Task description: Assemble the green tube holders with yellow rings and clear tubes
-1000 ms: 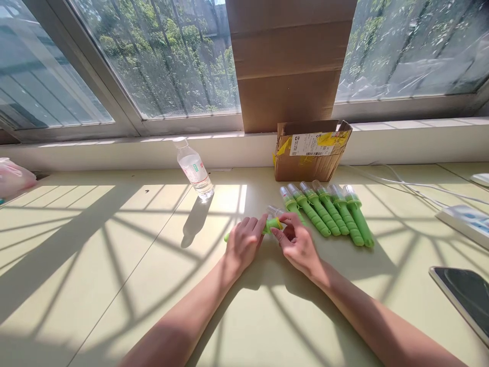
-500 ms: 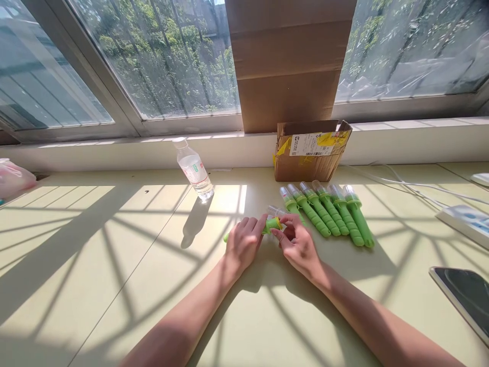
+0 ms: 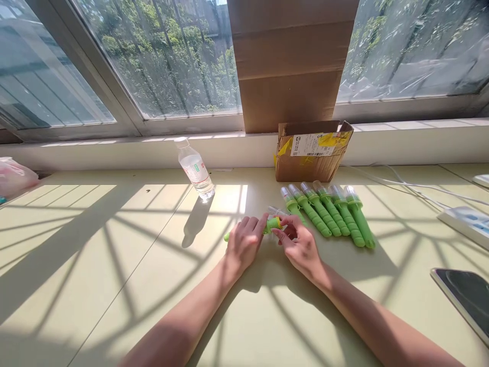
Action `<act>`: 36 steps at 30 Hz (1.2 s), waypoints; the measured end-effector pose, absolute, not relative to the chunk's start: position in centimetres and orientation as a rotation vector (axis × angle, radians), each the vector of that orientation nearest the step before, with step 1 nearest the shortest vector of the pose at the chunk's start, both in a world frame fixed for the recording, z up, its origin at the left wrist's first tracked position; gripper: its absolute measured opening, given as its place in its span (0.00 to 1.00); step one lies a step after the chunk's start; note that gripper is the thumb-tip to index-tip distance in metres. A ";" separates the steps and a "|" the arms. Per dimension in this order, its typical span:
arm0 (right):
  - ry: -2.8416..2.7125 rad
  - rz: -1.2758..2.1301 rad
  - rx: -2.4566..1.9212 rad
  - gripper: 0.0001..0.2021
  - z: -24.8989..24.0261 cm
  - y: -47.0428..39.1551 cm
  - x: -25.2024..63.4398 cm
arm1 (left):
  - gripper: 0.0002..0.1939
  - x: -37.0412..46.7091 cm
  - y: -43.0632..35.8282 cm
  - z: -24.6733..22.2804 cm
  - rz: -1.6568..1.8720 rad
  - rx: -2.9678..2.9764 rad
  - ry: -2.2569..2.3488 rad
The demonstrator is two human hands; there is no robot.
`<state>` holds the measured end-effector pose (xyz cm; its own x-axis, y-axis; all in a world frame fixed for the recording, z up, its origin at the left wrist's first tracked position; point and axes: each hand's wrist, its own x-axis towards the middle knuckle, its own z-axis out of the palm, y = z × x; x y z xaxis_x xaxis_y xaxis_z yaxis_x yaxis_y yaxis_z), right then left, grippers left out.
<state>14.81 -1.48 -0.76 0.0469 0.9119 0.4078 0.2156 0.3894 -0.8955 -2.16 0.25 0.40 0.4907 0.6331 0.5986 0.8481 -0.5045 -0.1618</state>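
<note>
My left hand is wrapped round a green stick-like handle that lies crosswise, its thin tip poking out on the left. At the handle's right end shows a ribbed green collar with a yellow ring. The fingertips of my right hand are closed on that ringed end; whether they pinch a small part there is hidden. Just behind the hands lies a clear plastic cap, partly covered. To the right, several green handles with clear caps lie side by side in a row.
Behind the row stands an open cardboard box with yellow tape. A water bottle stands at the back left. On the right are a phone, a white power strip and white cables. A pinkish plastic bag sits far left.
</note>
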 end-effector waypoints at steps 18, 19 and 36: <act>-1.543 0.497 -0.971 0.08 0.3 -1.9 14.7 | 0.16 -1.9 0.0 0.0 -0.934 -2.260 -1.299; -1.553 0.495 -0.960 0.08 0.3 -1.9 14.7 | 0.15 -1.8 0.1 0.0 -0.972 -2.248 -1.280; -1.535 0.515 -0.943 0.06 0.3 -1.9 14.7 | 0.10 -1.9 0.0 0.1 -1.159 -2.307 -1.195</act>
<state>14.72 -1.95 0.32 0.0304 0.7975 0.6026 0.2730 0.5733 -0.7725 -1.90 -0.01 0.07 0.3306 0.5472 0.7689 0.7853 -0.6114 0.0974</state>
